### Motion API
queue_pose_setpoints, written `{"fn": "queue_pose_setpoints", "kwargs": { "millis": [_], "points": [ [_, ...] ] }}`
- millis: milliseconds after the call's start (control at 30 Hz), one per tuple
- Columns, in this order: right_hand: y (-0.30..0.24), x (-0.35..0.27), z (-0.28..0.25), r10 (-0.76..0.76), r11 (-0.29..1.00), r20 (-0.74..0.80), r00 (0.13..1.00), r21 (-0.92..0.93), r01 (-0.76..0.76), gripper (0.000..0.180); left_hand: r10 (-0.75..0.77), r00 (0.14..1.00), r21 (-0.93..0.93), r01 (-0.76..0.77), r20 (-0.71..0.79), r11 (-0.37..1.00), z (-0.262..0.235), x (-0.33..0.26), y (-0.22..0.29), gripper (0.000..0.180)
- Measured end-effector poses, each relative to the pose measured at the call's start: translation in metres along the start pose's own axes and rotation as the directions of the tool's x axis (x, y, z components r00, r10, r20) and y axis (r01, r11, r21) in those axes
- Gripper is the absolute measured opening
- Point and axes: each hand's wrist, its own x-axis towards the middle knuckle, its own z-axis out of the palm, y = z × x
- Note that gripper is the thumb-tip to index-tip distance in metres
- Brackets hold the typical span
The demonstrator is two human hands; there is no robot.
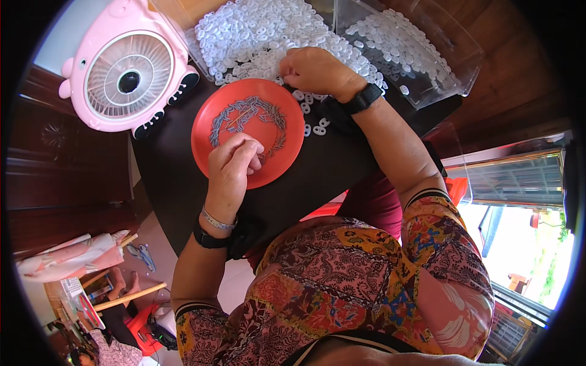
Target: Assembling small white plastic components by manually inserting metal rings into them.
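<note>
At upper left I see a pink desk fan (125,67) facing the dark counter (317,171). Left of centre, my left hand (235,161) rests on the red plate (210,119), its grip pinched over the small grey metal pieces (244,110) spread there within easy reach. At top centre, my right hand (314,70) curls into the pile of white plastic rings (256,30); whether that grip holds one I cannot tell. A clear bin (427,49) waits upper right.
</note>
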Motion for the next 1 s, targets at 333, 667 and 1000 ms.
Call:
{"fn": "queue_pose_setpoints", "kwargs": {
  "millis": [333, 667, 1000],
  "points": [
    [-0.006, 0.0, 0.003, -0.047, 0.999, -0.056, 0.997, -0.025, 0.046, 0.015, -0.006, 1.0, 0.021, 0.006, 0.007, 1.0, 0.004, 0.001, 0.0, 0.023],
    [-0.015, 0.004, -0.004, 0.019, 0.99, 0.03, 0.999, 0.137, -0.022, 0.013, 0.029, 1.0, -0.015, -0.029, -0.007, 0.999, -0.008, -0.005, -0.002, 0.023],
    [-0.078, 0.003, -0.007, -0.08, 0.321, 0.128, 0.989, 0.942, -0.096, 0.013, 0.097, 0.993, -0.075, -0.102, -0.07, 0.992, -0.024, -0.01, -0.005, 0.019]
  ]
}}
